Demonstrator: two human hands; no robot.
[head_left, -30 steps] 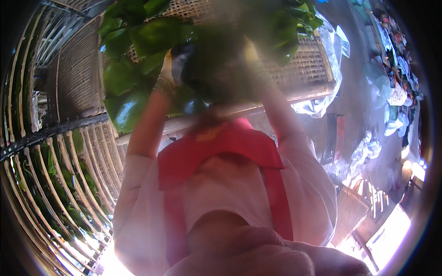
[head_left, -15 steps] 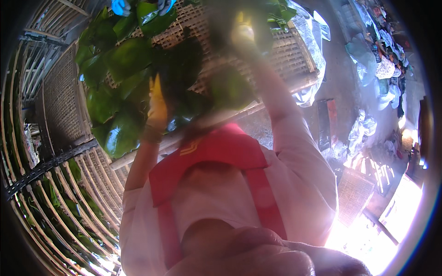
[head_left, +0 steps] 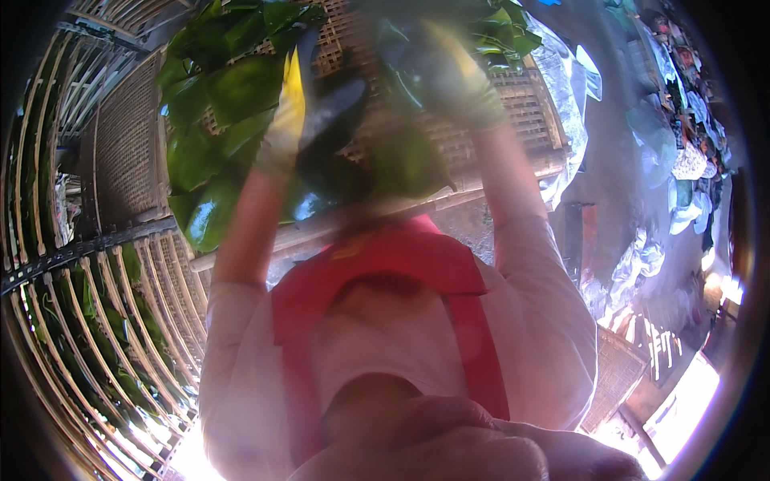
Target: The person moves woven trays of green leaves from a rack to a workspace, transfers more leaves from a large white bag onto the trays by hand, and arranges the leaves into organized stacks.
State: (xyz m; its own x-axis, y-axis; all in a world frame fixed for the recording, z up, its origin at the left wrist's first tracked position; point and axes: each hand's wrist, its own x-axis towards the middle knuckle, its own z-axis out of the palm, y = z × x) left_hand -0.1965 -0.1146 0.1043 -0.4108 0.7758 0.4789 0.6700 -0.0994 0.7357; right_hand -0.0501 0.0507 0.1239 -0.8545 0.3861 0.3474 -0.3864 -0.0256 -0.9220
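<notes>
Broad glossy green leaves (head_left: 245, 88) lie spread over a woven bamboo tray (head_left: 525, 104). My left hand (head_left: 293, 104), in a yellow and grey glove, is over the leaves on the left part of the tray. Its fingers point away from me, stretched out and apart from the thumb side, and no leaf shows in its grip. My right hand (head_left: 459, 76), gloved alike, is smeared by motion over the right part of the tray. Dark green leaf shapes blur beside its fingers, and whether it grips one is unclear. One blurred leaf (head_left: 405, 164) lies near the tray's front edge.
Slatted bamboo racks (head_left: 120, 321) with leaves inside stand at the left, beside a woven panel (head_left: 120, 148). Clear plastic sheeting (head_left: 561, 88) hangs along the tray's right side. Plastic bags (head_left: 654, 136) and mixed items line the floor farther right.
My left hand has reached farther forward over the leaves. My right hand has shifted right and slightly nearer, still blurred. The blue-gloved fingers at the far edge have left the view.
</notes>
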